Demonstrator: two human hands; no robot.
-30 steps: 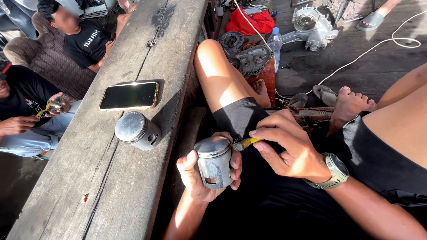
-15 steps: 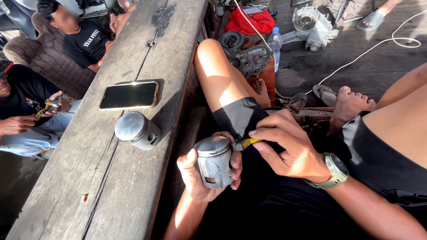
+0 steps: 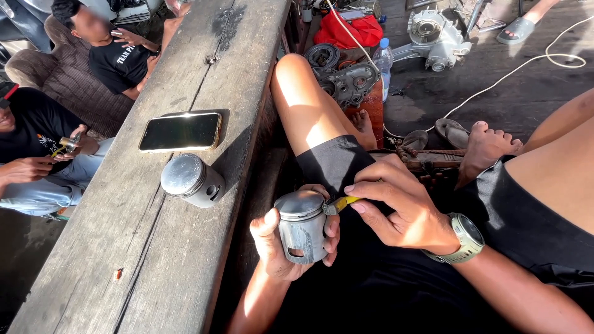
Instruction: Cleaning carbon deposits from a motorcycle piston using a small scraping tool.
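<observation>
Your left hand (image 3: 281, 244) comes up from below, palm toward you, fingers wrapped around a grey metal piston (image 3: 302, 226) that you hold upright over your lap, beside the wooden surface (image 3: 154, 260). Your right hand (image 3: 396, 213), a watch (image 3: 465, 238) on its wrist, reaches in from the right and pinches a small yellow-handled tool (image 3: 341, 204) against the piston's upper rim; its tip looks to be in the ring groove, though it is too small to tell. The piston is dull, scuffed, with a cut-out skirt. A second piston (image 3: 190, 179) lies tipped on the surface near a phone (image 3: 180, 131).
</observation>
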